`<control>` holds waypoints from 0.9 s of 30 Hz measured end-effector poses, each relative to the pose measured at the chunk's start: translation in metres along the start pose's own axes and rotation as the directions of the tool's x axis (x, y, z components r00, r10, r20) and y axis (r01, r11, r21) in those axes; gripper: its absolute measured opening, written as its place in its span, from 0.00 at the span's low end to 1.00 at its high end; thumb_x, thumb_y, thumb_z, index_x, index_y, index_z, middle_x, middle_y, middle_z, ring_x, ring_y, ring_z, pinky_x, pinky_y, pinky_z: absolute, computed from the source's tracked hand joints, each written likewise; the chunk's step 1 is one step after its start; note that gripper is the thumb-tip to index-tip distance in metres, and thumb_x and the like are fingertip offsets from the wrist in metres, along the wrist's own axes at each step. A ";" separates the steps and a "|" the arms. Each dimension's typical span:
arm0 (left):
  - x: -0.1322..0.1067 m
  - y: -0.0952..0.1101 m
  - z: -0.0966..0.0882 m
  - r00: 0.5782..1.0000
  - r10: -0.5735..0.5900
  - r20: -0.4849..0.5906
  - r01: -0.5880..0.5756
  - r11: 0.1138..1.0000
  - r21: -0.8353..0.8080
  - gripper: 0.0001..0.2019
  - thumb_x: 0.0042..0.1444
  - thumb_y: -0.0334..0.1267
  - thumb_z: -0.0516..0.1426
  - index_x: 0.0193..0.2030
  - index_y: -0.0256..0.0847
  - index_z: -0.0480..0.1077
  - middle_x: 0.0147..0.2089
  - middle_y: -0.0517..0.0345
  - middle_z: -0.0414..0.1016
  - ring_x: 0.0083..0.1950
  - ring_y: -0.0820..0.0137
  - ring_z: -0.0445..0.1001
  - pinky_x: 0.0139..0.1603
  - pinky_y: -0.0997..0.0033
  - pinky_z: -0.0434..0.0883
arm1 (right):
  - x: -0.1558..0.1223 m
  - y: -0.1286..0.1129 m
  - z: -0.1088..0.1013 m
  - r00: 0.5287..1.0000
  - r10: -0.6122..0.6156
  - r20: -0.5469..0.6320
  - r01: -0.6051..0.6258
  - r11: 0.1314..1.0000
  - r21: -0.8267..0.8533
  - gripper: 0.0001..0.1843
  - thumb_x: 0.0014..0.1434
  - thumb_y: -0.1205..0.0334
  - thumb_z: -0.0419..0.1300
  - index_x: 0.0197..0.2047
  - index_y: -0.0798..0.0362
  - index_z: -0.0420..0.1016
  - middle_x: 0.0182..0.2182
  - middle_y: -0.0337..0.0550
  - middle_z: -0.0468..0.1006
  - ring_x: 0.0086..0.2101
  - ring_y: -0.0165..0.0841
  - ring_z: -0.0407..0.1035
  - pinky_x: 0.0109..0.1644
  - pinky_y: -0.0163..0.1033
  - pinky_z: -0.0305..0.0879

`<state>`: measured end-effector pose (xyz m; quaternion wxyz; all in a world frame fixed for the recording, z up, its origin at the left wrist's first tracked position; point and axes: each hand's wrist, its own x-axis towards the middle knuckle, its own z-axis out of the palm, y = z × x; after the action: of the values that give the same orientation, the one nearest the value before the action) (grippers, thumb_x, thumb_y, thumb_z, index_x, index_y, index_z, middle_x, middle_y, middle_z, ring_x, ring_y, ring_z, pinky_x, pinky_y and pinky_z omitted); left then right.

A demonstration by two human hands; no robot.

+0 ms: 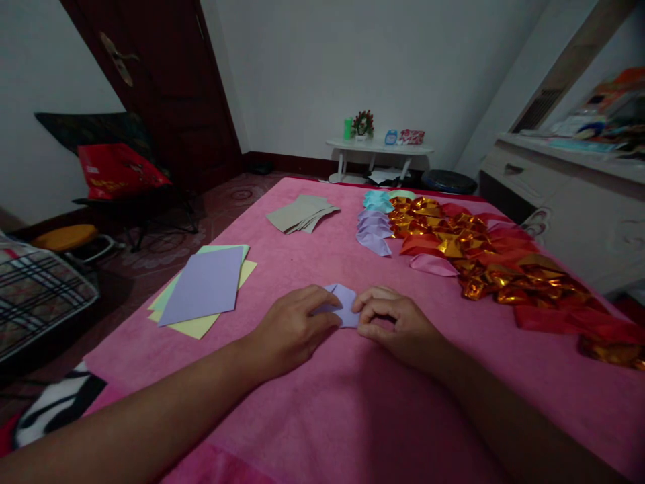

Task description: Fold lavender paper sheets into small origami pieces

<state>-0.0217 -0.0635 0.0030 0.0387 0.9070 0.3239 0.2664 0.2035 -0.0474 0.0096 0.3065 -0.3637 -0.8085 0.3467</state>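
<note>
A small folded piece of purple paper [346, 310] lies on the pink cloth between my two hands. My left hand [295, 319] grips its left side, thumb at the near edge and fingers over the top. On the paper's right edge my right hand [396, 326] closes with thumb and fingers bent in a pinch. Parts of the paper are hidden under the fingers. To the left lies a stack of flat sheets, a purple sheet [206, 282] over a yellow sheet [199, 327] and a green one [245, 251].
Grey-brown sheets [299, 214] are fanned out farther back. Rows of folded paper pieces, with purple ones [373, 232], shiny gold ones [451, 245] and red ones [549, 319], fill the right side of the pink-covered table [312, 417]. A white side table [377, 145] stands by the wall.
</note>
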 end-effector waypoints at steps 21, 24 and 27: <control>0.007 -0.015 0.003 0.998 -0.018 -0.061 0.009 0.988 -0.152 0.09 0.56 0.26 0.54 0.35 0.40 0.75 0.39 0.53 0.75 0.42 0.68 0.70 0.42 0.68 0.68 | -0.009 -0.009 0.014 0.982 -0.188 0.029 0.191 0.971 -0.143 0.10 0.58 0.72 0.54 0.29 0.52 0.70 0.34 0.42 0.73 0.36 0.33 0.66 0.42 0.39 0.61; 0.006 -0.011 0.001 0.998 -0.027 -0.050 0.021 0.994 -0.111 0.07 0.56 0.28 0.55 0.35 0.40 0.75 0.40 0.53 0.75 0.42 0.68 0.69 0.42 0.67 0.67 | -0.009 -0.010 0.014 0.989 -0.147 -0.001 0.147 0.986 -0.085 0.07 0.56 0.73 0.56 0.32 0.52 0.71 0.36 0.43 0.72 0.36 0.32 0.66 0.41 0.38 0.62; 0.003 -0.008 0.000 0.998 -0.044 -0.037 0.040 0.994 -0.097 0.08 0.57 0.29 0.55 0.36 0.41 0.75 0.40 0.53 0.74 0.42 0.68 0.69 0.42 0.67 0.66 | -0.008 -0.009 0.015 0.996 -0.084 -0.039 0.082 0.996 -0.036 0.10 0.56 0.74 0.55 0.37 0.51 0.71 0.39 0.43 0.71 0.34 0.29 0.66 0.38 0.35 0.63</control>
<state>-0.0241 -0.0552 0.0030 0.0817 0.8916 0.3302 0.2988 0.1934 -0.0628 0.0060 0.3307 -0.3419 -0.8223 0.3124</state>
